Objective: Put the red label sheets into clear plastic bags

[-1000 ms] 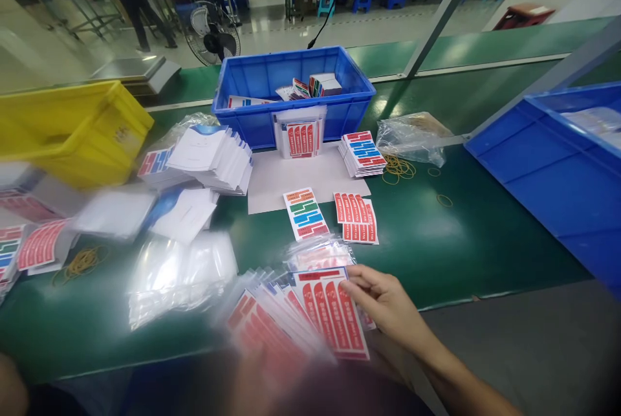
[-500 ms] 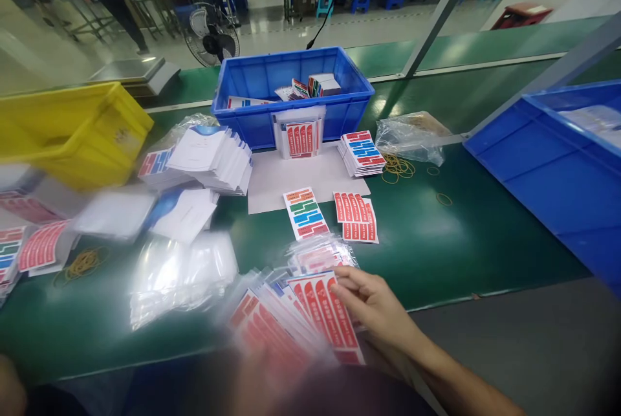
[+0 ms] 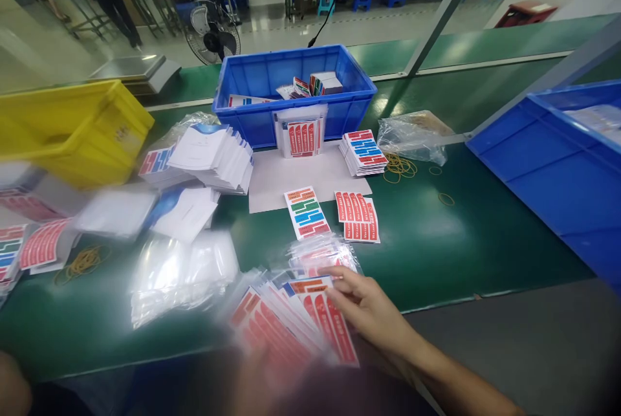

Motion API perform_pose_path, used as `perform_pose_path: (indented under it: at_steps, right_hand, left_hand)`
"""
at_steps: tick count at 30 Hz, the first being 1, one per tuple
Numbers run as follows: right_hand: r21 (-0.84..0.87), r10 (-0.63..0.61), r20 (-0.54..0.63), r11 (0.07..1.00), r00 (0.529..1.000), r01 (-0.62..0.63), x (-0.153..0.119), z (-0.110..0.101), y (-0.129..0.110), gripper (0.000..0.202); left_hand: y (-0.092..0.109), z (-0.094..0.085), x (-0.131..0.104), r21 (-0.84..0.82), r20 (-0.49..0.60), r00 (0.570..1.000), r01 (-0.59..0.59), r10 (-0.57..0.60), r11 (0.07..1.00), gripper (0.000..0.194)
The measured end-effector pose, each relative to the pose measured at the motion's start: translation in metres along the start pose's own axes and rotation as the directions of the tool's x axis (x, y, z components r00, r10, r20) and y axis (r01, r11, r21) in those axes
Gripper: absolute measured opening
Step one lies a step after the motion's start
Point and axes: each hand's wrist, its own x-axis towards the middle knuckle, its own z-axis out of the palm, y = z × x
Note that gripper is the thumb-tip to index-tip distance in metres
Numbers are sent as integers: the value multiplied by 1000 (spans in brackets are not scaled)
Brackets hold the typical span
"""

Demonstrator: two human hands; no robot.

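My right hand point(image 3: 376, 316) pinches the upper right edge of red-and-white sticker sheets point(image 3: 332, 319), with a sheet of orange blocks showing near their top. At the bottom, my left hand point(image 3: 252, 367) is a blur around a fanned bundle of clear bags with red sticker sheets point(image 3: 272, 328) in them. Just beyond my fingers lie more bagged sheets point(image 3: 323, 251). Farther up are a multicoloured sticker sheet point(image 3: 306, 212) and two overlapping red sticker sheets point(image 3: 358, 217).
A blue bin point(image 3: 294, 121) stands behind a grey sheet of card point(image 3: 301, 183). Piles of white leaflets point(image 3: 201, 151), clear bags point(image 3: 184, 273) and a yellow bin point(image 3: 72, 138) are to the left. Rubber bands point(image 3: 400, 168) and another blue bin point(image 3: 543, 170) are on the right.
In the bundle, the top red sheet has shifted aside, and orange blocks now show beside my right fingertips. My right hand has moved slightly left.
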Motion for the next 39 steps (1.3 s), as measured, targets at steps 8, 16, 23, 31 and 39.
perform_pose_path:
  at_steps: [8, 16, 23, 31, 39]
  right_hand:
    - [-287, -185, -175, 949, 967, 129, 4, -7, 5, 49]
    - [-43, -6, 46, 999, 999, 8, 2, 1, -4, 33]
    - [-333, -206, -219, 934, 954, 125, 14, -14, 7, 49]
    - [-110, -48, 49, 993, 998, 53, 5, 3, -8, 29]
    - [-325, -189, -220, 939, 957, 111, 18, -12, 7, 48]
  left_hand:
    - [3, 1, 0, -13, -12, 1000, -24, 24, 1000, 39]
    - [2, 1, 1, 14, -10, 1000, -22, 22, 1000, 38]
    - [8, 12, -3, 41, 85, 996, 24, -28, 999, 52]
    - [3, 25, -9, 75, 113, 994, -7, -2, 997, 51]
    - [5, 22, -4, 50, 17, 999, -42, 41, 998, 42]
